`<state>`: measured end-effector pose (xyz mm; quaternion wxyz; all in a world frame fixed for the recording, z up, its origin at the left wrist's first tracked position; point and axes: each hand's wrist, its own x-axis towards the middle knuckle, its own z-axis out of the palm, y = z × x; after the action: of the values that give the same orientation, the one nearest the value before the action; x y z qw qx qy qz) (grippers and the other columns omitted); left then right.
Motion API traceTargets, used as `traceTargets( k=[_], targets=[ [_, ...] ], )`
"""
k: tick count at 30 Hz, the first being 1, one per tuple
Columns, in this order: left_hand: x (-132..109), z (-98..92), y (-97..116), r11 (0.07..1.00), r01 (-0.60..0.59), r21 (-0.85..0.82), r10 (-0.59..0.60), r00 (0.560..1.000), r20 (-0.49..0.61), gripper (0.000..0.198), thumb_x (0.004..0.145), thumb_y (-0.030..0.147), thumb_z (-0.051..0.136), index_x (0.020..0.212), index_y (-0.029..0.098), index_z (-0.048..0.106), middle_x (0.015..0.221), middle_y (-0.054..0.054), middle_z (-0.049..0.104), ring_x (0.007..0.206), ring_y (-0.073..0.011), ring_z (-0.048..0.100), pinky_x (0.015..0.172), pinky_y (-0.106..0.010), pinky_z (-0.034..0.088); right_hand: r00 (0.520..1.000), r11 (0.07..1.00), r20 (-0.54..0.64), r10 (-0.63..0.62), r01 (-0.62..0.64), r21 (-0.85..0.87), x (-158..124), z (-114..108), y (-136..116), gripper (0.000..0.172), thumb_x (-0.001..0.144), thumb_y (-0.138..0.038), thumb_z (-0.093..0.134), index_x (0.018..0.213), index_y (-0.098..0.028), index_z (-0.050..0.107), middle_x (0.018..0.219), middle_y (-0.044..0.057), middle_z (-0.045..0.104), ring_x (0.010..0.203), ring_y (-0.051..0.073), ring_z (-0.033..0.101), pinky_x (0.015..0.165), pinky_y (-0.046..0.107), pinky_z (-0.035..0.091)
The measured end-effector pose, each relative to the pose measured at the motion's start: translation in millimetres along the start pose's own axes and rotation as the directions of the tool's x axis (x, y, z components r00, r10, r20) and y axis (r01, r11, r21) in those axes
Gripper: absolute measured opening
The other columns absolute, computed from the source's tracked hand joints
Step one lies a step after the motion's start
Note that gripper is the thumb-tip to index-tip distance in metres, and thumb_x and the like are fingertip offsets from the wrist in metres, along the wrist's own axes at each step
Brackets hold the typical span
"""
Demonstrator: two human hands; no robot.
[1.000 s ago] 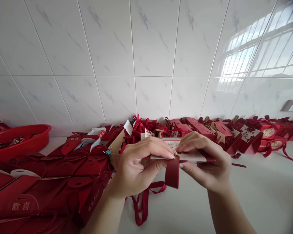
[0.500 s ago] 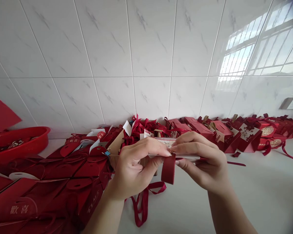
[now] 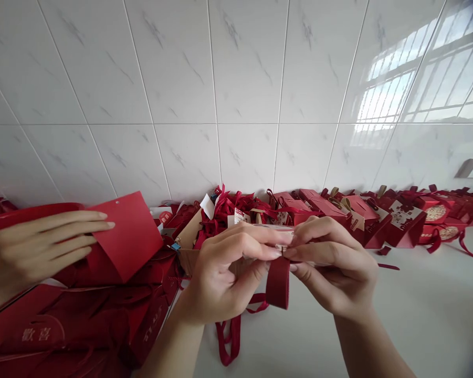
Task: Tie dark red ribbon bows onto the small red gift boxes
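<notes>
Over the smooth white table [image 3: 397, 310], I have the left hand [image 3: 230, 273] and right hand [image 3: 333, 273] pinching narrowly around the upper end of a flat, dark-red ribbon strip [image 3: 277, 286], which sits between them, neither clearly nearer. Its long axis runs down, the lower end pointing tableward; I cannot tell what else the fingers grip.

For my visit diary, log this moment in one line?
left hand, right hand: fingertips at top of dark-red strap | another person's hand: fingers on red card | ribbon loops: on table
</notes>
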<state>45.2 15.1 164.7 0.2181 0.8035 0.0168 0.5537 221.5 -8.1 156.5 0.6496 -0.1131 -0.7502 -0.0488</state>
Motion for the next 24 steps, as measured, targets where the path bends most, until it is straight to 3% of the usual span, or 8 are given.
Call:
traceTargets(
  k=[8, 15, 24],
  targets=[
    [1.5, -2.4, -3.6, 0.996, -0.076, 0.056, 0.075, 0.997, 0.023, 0.030, 0.075, -0.001, 0.065, 0.099, 0.018, 0.062, 0.103, -0.008, 0.069, 0.094, -0.0184, 0.066, 0.081, -0.030, 0.057, 1.000, 1.000, -0.009, 0.020, -0.020, -0.007, -0.9, 1.4, 0.5, 0.024, 0.077, -0.001, 0.065, 0.094, -0.017, 0.070, 0.083, 0.005, 0.057, 0.075, 0.015, 0.059, 0.060, 0.029, 0.051],
    [-0.9, 0.2, -2.0, 0.996, -0.037, 0.076, 0.038, 0.999, -0.009, 0.044, 0.075, -0.002, 0.059, 0.115, 0.018, 0.054, 0.097, -0.006, 0.067, 0.089, -0.0157, 0.067, 0.080, -0.026, 0.058, 1.000, 1.000, -0.015, 0.006, -0.006, -0.021, -0.9, 1.4, 1.0, 0.023, 0.077, -0.002, 0.065, 0.093, -0.018, 0.071, 0.081, 0.004, 0.057, 0.074, 0.015, 0.058, 0.059, 0.029, 0.049],
    [-2.3, -0.4, -0.9, 0.995, -0.026, 0.092, 0.025, 1.000, 0.010, 0.031, 0.075, 0.003, 0.060, 0.101, 0.019, 0.056, 0.088, -0.006, 0.063, 0.083, -0.0187, 0.063, 0.072, -0.031, 0.056, 1.000, 1.000, 0.001, -0.008, 0.008, 0.013, -3.8, 2.2, 3.4, 0.024, 0.076, -0.002, 0.065, 0.092, -0.019, 0.071, 0.083, 0.005, 0.059, 0.073, 0.015, 0.059, 0.062, 0.031, 0.052]
  ],
)
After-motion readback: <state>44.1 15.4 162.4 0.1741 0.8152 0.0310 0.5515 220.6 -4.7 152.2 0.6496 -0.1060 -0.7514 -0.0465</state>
